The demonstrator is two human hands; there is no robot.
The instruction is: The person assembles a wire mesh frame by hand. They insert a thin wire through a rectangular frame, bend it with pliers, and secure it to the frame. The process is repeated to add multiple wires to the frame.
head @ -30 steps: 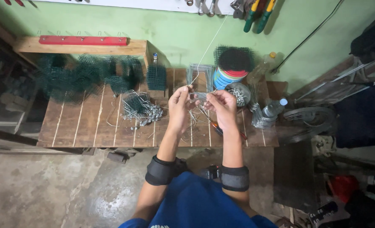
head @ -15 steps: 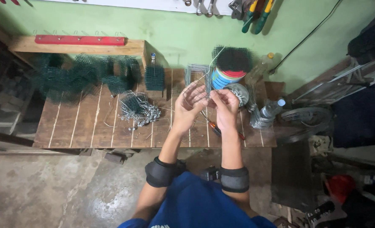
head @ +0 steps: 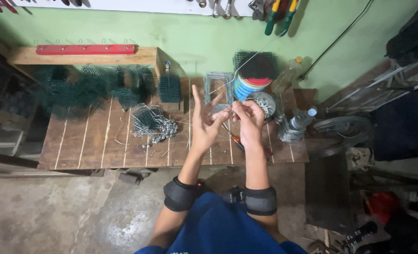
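A thin wire (head: 239, 70) is pinched between the fingertips of both hands above the middle of the wooden workbench (head: 91, 146): the left hand (head: 204, 124) is raised with the palm turned up and the index finger pointing away, its thumb and other fingers closed on the wire's near end, while the right hand (head: 249, 120) is curled tight on the same spot, touching the left. From the hands the wire runs up and away toward the green wall (head: 195, 37). At the bench's far left corner, dark green mesh pieces (head: 84, 89) are heaped below a wooden shelf with a red strip (head: 86, 49) along it. Near the bench's middle, just left of the left hand, a tangle of bare wire forms (head: 150, 123) is lying on the planks. A small green mesh cube (head: 170, 88) is set at the far edge beside the shelf end, and a grey wire grid frame (head: 218, 87) is standing behind the hands. Under the right hand a red-handled tool (head: 251, 146) is seen lying near the front edge. At the far edge on the right a stack of coloured discs (head: 251, 84) is topped with dark mesh, and a clear plastic bottle (head: 299, 121) is lying near the right edge among bundled wire. Black bands (head: 261, 201) are worn on both forearms.
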